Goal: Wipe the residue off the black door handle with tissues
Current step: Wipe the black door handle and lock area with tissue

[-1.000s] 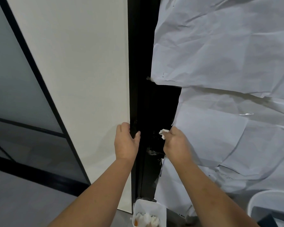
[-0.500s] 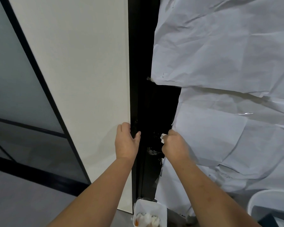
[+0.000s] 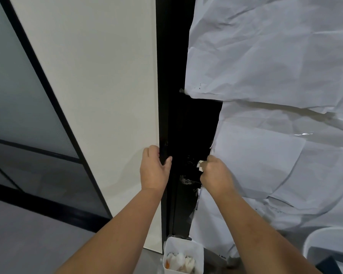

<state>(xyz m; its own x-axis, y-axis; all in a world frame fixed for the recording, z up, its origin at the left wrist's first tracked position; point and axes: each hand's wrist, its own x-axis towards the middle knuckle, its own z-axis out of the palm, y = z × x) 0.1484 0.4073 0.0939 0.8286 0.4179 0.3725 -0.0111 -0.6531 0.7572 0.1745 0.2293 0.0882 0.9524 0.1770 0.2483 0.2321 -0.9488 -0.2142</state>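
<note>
The black door handle (image 3: 189, 173) sits on the dark door strip between the white panel and the paper sheets; it is hard to make out against the black, with whitish residue (image 3: 186, 180) on its lower part. My right hand (image 3: 216, 174) is closed around a crumpled white tissue (image 3: 200, 166) and presses it against the handle from the right. My left hand (image 3: 154, 171) grips the black door edge (image 3: 163, 153), fingers wrapped round it and thumb on the near side.
Crumpled white paper sheets (image 3: 275, 76) cover the door on the right. A white panel (image 3: 107, 95) stands on the left. On the floor below is a small white bin (image 3: 183, 256) with used tissues. A white rounded container (image 3: 329, 250) sits at bottom right.
My right hand with the tissue has shifted slightly left and down along the handle. My left hand has kept its grip on the door edge.
</note>
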